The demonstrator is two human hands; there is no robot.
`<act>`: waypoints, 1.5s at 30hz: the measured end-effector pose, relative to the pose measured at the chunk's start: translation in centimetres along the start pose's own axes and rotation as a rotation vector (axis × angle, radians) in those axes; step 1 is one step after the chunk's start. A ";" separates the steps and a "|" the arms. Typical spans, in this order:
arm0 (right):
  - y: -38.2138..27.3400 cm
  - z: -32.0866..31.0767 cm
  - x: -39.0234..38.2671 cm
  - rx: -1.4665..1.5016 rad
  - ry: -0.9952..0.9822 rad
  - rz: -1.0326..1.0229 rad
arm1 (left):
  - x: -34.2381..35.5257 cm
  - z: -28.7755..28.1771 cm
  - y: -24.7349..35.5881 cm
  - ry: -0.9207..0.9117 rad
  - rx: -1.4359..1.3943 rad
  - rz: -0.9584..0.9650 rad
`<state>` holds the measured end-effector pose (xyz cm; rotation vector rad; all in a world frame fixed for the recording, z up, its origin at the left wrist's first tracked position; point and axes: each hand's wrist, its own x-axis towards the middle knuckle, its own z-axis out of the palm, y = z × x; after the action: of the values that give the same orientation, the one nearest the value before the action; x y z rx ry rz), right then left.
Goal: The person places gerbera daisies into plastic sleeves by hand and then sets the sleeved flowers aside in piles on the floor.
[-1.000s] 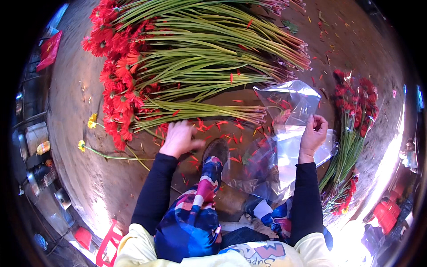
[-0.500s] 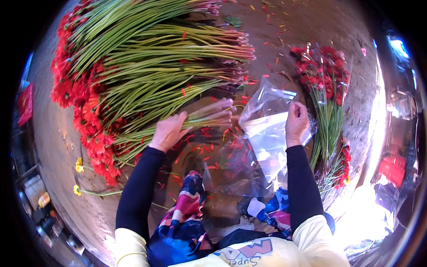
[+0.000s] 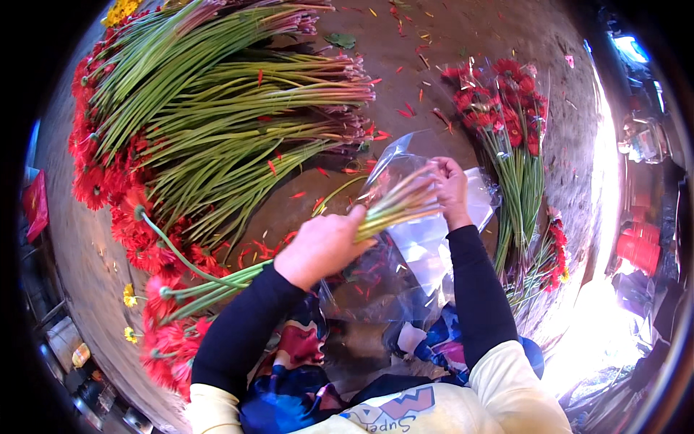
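The left hand [image 3: 325, 244] has its grip closed around the stems of a red-flowered bunch [image 3: 396, 205]; the blooms hang out on the far left, beside the forearm, and the pinkish stem ends point up and right from the fist. Those ends reach the right hand [image 3: 450, 189], whose fingers are bent together over a clear plastic sleeve [image 3: 425, 249]; whether this grip pinches film, stems or both, I cannot tell. A long heap of red flowers [image 3: 238, 108] lies above the left hand on the floor [image 3: 470, 36], and wrapped bouquets [image 3: 517, 173] lie to the right.
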<state>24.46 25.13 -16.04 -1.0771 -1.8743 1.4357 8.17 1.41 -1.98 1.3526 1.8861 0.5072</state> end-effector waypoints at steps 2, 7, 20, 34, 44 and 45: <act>-1.1 0.1 -0.3 -0.115 -0.006 0.144 | 0.1 1.7 -2.4 -0.043 0.020 -0.065; -4.9 2.2 -2.4 -0.290 0.043 0.011 | 0.7 4.1 -4.6 -0.165 -0.007 -0.151; -8.7 3.6 -2.8 -0.714 0.019 0.073 | 2.8 4.1 -4.6 -0.220 -0.281 -0.211; -7.9 4.6 -4.0 -0.356 0.128 -0.135 | 3.7 3.7 -5.0 -0.151 -0.409 -0.378; -5.4 3.2 -1.6 -0.377 0.324 -0.176 | 3.9 3.8 -3.4 -0.333 -0.341 -0.281; -5.6 3.4 -1.8 -0.402 0.277 -0.191 | 3.8 4.1 -3.5 -0.281 -0.268 -0.246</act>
<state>21.22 21.24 -11.60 -1.1714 -2.0387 0.7757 8.46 3.21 -8.36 0.9477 1.6572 0.4046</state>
